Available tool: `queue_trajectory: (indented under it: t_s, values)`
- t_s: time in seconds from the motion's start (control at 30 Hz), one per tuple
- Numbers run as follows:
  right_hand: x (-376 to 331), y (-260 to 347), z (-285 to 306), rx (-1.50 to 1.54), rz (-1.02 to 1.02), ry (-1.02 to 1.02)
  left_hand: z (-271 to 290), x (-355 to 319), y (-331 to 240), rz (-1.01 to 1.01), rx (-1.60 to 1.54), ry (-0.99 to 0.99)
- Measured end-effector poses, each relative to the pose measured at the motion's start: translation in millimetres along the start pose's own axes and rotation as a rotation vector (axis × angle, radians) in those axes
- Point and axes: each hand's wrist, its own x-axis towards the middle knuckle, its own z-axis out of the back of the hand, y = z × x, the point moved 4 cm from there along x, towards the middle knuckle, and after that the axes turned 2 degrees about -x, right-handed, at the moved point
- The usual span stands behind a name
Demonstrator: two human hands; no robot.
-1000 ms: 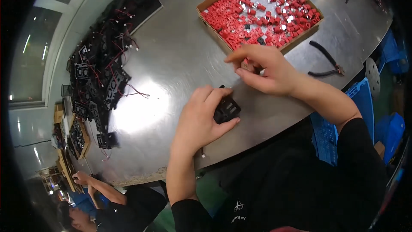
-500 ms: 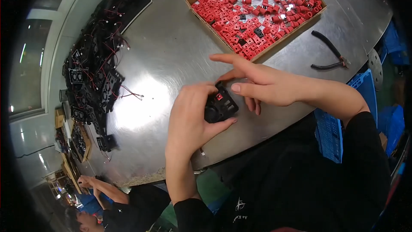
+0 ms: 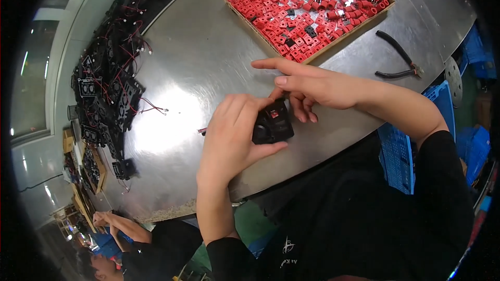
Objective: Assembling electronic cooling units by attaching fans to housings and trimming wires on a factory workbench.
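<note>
My left hand (image 3: 227, 138) is closed round a black plastic housing (image 3: 277, 128) just above the metal table, thumb along its near edge. A small red piece (image 3: 274, 114) sits in the upper part of the housing. My right hand (image 3: 325, 87) is at the housing's far right edge, its index finger stretched out to the left and its fingers apart. One right fingertip seems to touch the housing's top edge; nothing shows in that hand's grasp. A short wire end (image 3: 202, 131) sticks out left of my left hand.
A cardboard tray (image 3: 250, 29) holds many red plastic parts and a few black ones. Black-handled cutting pliers (image 3: 398, 52) lie at the right. Black assemblies with red wires (image 3: 107, 99) are heaped at the left. Another person's hands (image 3: 104, 219) show at lower left; a blue crate (image 3: 396, 158) stands right.
The housing has turned slightly and moved a little right in my left hand. My right thumb and fingers have shifted up and left along it. A wire end now shows left of my left hand.
</note>
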Motion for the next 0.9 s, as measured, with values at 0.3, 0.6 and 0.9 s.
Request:
queue_trajectory:
  t_s: [0.3,0.6,0.9]
  values:
    - [-3,-3,2,-0.032,0.049,-0.067,5,-7,6,0.095,0.061,0.009]
    - [-11,4,-3,-0.016,-0.004,-0.091,6,-10,4,0.139,0.041,-0.026]
    - [-14,4,-2,-0.218,0.091,-0.154,-1,-4,3,0.102,0.089,-0.037]
